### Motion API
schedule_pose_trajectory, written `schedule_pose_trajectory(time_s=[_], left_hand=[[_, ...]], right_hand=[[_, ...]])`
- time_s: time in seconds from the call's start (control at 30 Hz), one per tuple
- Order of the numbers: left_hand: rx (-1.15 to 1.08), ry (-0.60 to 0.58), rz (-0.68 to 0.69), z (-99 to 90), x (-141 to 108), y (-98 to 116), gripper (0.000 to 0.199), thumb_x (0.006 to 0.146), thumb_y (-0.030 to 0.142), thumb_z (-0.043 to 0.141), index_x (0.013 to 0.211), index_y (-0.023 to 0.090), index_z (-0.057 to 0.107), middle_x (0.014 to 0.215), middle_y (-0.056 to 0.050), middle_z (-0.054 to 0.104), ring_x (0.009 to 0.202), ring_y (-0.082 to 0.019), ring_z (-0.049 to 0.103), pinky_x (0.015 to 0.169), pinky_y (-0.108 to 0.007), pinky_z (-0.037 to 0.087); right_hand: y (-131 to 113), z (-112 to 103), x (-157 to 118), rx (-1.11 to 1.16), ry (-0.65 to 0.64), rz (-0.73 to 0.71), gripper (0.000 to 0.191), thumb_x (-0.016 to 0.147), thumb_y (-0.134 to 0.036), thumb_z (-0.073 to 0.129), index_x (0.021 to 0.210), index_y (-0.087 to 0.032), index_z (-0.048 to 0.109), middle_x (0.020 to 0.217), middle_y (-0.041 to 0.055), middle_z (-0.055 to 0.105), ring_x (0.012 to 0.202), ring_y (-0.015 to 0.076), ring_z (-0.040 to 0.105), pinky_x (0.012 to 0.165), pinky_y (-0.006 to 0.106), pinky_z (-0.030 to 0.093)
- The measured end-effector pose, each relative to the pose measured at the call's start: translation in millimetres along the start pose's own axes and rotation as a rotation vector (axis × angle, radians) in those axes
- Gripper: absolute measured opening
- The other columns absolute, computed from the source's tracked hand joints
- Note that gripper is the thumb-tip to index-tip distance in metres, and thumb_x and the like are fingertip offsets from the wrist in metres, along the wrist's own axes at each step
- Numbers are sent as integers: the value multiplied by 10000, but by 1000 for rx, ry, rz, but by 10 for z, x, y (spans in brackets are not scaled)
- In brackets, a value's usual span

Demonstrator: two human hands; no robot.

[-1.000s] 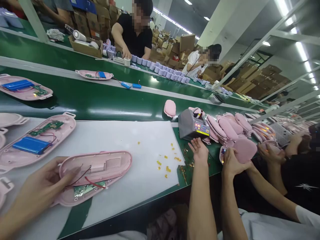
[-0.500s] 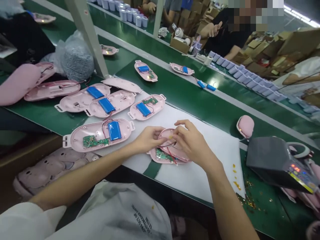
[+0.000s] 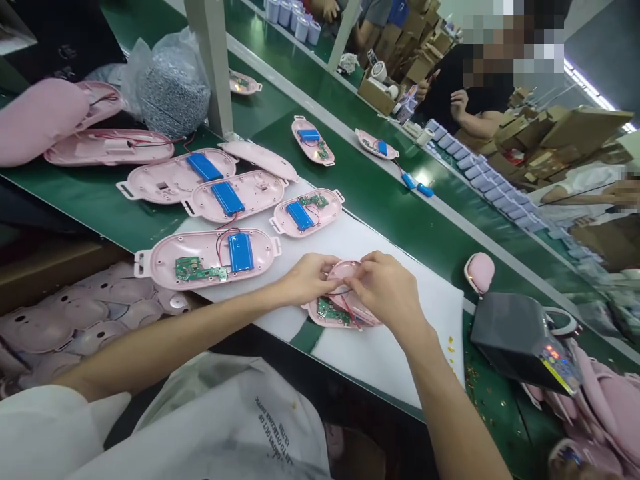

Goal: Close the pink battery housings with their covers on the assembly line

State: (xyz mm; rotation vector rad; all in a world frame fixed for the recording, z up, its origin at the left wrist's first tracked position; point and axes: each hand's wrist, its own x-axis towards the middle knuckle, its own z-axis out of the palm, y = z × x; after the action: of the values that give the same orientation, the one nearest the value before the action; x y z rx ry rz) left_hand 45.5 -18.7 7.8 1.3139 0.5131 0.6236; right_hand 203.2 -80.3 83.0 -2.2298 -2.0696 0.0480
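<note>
My left hand (image 3: pixel 315 277) grips the left edge of a small pink shell (image 3: pixel 345 270). Opposite it, my right hand (image 3: pixel 383 283) has its fingers closed on the shell's right side, thumb and fingertips at its inner face. Red and dark wires run from the shell. Beneath it lies a pink housing (image 3: pixel 313 310) with a green circuit board (image 3: pixel 333 311), partly covered. To the left, a larger pink housing (image 3: pixel 163 267) holds a blue battery (image 3: pixel 241 251) and a green board (image 3: pixel 193 268). Both hands are above a white mat (image 3: pixel 370 360).
Several pink housings with blue batteries lie behind and left. A grey post (image 3: pixel 213 73) rises beside a bubble-wrapped bundle (image 3: pixel 175 87). At the right stand a dark grey device (image 3: pixel 515 340) and stacked pink shells (image 3: pixel 610 407). A person (image 3: pixel 467 87) works across the green line.
The camera view has shifted and tilted. My right hand's raised fingers have come down and closed on the shell; the yellow spot there is no longer visible.
</note>
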Motion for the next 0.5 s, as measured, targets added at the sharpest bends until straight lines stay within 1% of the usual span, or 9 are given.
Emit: schedule_pose_trajectory(time_s=[0.07, 0.1, 0.13, 0.2, 0.23, 0.27, 0.33, 0.4, 0.5], left_hand=[[16, 20, -16, 13, -13, 16, 275, 768, 233, 648, 1004, 100, 688, 916, -87, 728, 834, -205, 695, 690, -252, 551], [26, 25, -27, 18, -21, 29, 287, 771, 264, 650, 1006, 102, 682, 936, -95, 729, 849, -217, 699, 705, -266, 559], [43, 33, -34, 23, -30, 49, 307, 770, 301, 654, 1006, 106, 674, 950, -100, 729, 858, -229, 701, 714, -280, 565], [124, 61, -35, 28, -45, 111, 361, 752, 381, 667, 1003, 121, 664, 968, -98, 729, 875, -251, 698, 738, -307, 571], [176, 69, -32, 25, -46, 149, 392, 739, 418, 674, 1005, 130, 663, 977, -93, 731, 894, -263, 694, 764, -319, 570], [241, 72, -29, 18, -38, 185, 422, 728, 454, 683, 1010, 141, 667, 984, -87, 735, 921, -276, 687, 801, -330, 565], [336, 0, -46, -9, 13, 238, 471, 733, 515, 670, 1043, 161, 686, 990, -76, 748, 971, -299, 678, 862, -338, 550], [426, -64, -41, -40, 80, 249, 495, 772, 566, 627, 1076, 183, 700, 1018, -67, 753, 988, -310, 679, 879, -344, 549], [605, -125, 34, -78, 78, 209, 469, 820, 615, 549, 1128, 296, 702, 1029, 11, 753, 957, -295, 692, 846, -357, 574]], right_hand=[[79, -64, 69, 76, -93, 172, 365, 710, -407, 802, 662, -195, 508, 699, 5, 602, 649, 179, 535, 542, 275, 301], [127, -97, 102, 157, -162, 226, 375, 701, -415, 806, 680, -197, 501, 640, -17, 576, 600, 163, 513, 538, 267, 296], [170, -130, 130, 245, -226, 241, 345, 714, -386, 796, 706, -197, 507, 617, -33, 565, 577, 149, 504, 539, 257, 298], [224, -189, 156, 365, -285, 174, 218, 750, -245, 752, 754, -188, 542, 647, -42, 587, 596, 130, 519, 568, 237, 318], [231, -211, 158, 388, -277, 116, 170, 753, -184, 734, 772, -181, 565, 683, -39, 604, 627, 124, 533, 591, 229, 329], [229, -227, 159, 370, -233, 61, 156, 744, -143, 731, 773, -174, 581, 704, -34, 611, 654, 122, 539, 610, 225, 334], [222, -238, 166, 396, -206, -55, 147, 752, -162, 750, 820, -176, 620, 758, -30, 632, 709, 120, 561, 643, 215, 352], [226, -231, 163, 400, -179, -91, 151, 777, -213, 759, 849, -187, 630, 787, -33, 642, 741, 118, 576, 657, 210, 367], [203, -189, 27, 321, -91, -99, 151, 841, -294, 718, 913, -208, 617, 822, -27, 658, 773, 138, 603, 643, 226, 382]])
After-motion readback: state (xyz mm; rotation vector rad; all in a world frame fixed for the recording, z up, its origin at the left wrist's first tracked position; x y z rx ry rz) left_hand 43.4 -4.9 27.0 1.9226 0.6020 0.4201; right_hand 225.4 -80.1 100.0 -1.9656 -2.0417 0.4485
